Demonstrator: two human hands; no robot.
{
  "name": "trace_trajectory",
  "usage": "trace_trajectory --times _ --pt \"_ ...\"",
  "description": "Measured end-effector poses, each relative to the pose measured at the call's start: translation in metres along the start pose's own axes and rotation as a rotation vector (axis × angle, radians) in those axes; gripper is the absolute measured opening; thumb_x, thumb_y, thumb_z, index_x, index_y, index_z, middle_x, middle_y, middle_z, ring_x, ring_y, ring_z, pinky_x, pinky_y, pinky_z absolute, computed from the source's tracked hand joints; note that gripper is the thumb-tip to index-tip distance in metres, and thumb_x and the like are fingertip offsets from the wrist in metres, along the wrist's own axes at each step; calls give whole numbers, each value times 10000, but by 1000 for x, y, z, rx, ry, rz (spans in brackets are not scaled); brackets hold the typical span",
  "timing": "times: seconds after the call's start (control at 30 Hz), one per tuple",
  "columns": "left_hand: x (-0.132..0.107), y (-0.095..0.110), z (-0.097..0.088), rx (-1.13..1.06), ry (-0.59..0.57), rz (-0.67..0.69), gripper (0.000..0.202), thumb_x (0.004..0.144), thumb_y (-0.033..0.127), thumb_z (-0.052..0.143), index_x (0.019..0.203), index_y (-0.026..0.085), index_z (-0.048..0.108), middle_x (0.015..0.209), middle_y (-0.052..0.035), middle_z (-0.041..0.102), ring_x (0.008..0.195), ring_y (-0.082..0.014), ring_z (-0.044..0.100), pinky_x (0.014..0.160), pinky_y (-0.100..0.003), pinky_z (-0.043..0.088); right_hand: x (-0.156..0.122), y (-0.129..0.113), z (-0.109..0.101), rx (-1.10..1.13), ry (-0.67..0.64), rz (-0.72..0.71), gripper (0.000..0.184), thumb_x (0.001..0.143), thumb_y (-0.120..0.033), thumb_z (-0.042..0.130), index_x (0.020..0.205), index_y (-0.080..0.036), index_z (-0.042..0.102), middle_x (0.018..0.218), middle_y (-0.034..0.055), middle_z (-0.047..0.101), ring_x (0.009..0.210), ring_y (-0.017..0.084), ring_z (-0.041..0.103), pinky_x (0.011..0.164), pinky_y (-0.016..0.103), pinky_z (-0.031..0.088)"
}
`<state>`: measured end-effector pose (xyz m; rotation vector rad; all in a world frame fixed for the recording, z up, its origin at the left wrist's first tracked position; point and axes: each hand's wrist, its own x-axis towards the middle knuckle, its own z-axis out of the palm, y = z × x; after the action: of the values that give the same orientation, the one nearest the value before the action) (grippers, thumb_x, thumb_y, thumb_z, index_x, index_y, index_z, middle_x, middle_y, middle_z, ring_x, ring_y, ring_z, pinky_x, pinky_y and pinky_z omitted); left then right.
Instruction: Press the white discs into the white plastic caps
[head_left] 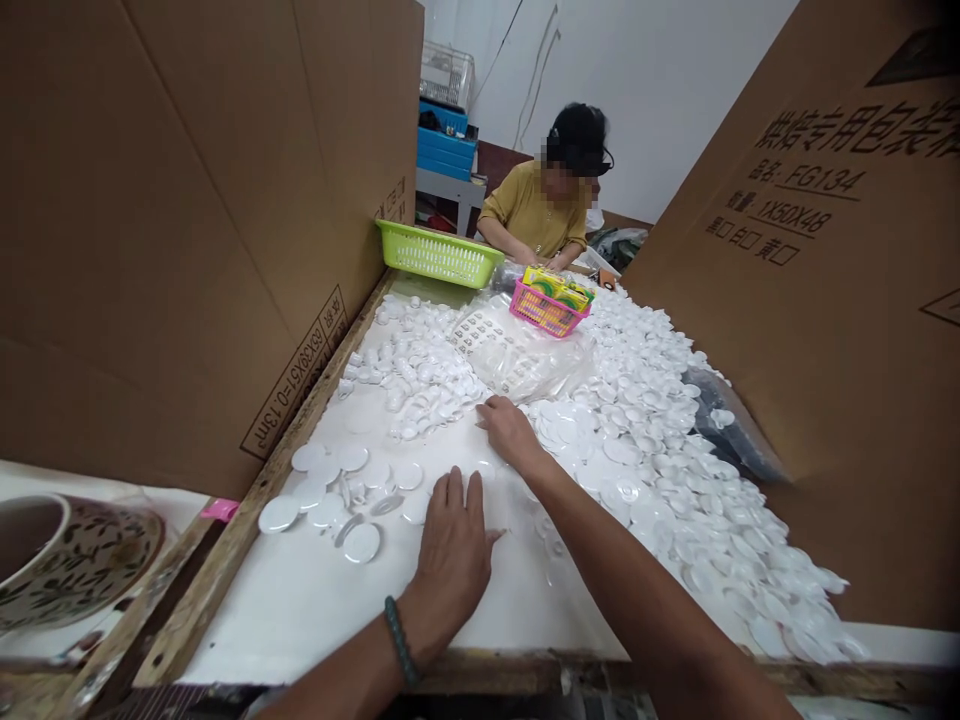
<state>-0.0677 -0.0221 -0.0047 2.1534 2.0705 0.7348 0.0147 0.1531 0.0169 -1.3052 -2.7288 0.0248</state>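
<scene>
My left hand lies palm down on the white tabletop with its fingers stretched forward; a bead bracelet circles the wrist. Just left of its fingers is a loose group of round white plastic discs. Farther forward, my right hand reaches in to the left, fingers extended and partly hidden from me. Its fingertips are at the near edge of a heap of small white plastic pieces, close to a clear plastic bag. I see nothing held in either hand.
A large spread of white pieces covers the right side. Cardboard walls flank the table. At the far end are a green basket, a pink basket with yellow boxes, and a seated person. A patterned mug stands at left.
</scene>
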Motion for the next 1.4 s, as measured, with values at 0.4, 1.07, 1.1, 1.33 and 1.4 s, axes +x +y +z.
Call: trace_trajectory --times 0.4,1.07,1.1,1.33,1.4 --pt "3 -15 -2 94 -72 -55 591 806 541 455 1215 118 516 1265 -177 515 1234 -343 386 1038 -602 109 -53 -32 8 336 57 -86 216 886 -213 465 876 -205 681 998 43 634 913 136 569 783 240 419" --pt "0 -23 -4 33 -103 -42 569 822 491 462 1263 133 472 1312 -142 479 1261 -321 353 1055 -580 46 -57 -49 -2 -183 -52 -294 167 820 -91 435 802 -158 587 863 79 548 820 207 437 695 324 322" --pt "-1 -24 -4 35 -104 -33 570 822 498 457 1266 141 471 1314 -133 480 1263 -322 349 1056 -578 45 -57 -49 -2 -177 -49 -285 168 830 -104 433 802 -160 589 865 77 550 825 205 438 692 319 320" --pt "-3 -25 -2 73 -96 -24 574 843 506 405 1290 149 448 1328 -123 467 1270 -320 334 1061 -577 26 -53 -48 -2 -127 -76 -234 198 830 -110 453 724 -158 614 805 66 554 764 182 448 641 289 313" --pt "-3 -25 -4 80 -99 -21 571 837 502 420 1281 145 460 1322 -129 472 1269 -325 334 1057 -584 41 -53 -47 -2 -101 -58 -245 199 838 -122 463 734 -162 628 814 61 562 775 179 452 657 288 326"
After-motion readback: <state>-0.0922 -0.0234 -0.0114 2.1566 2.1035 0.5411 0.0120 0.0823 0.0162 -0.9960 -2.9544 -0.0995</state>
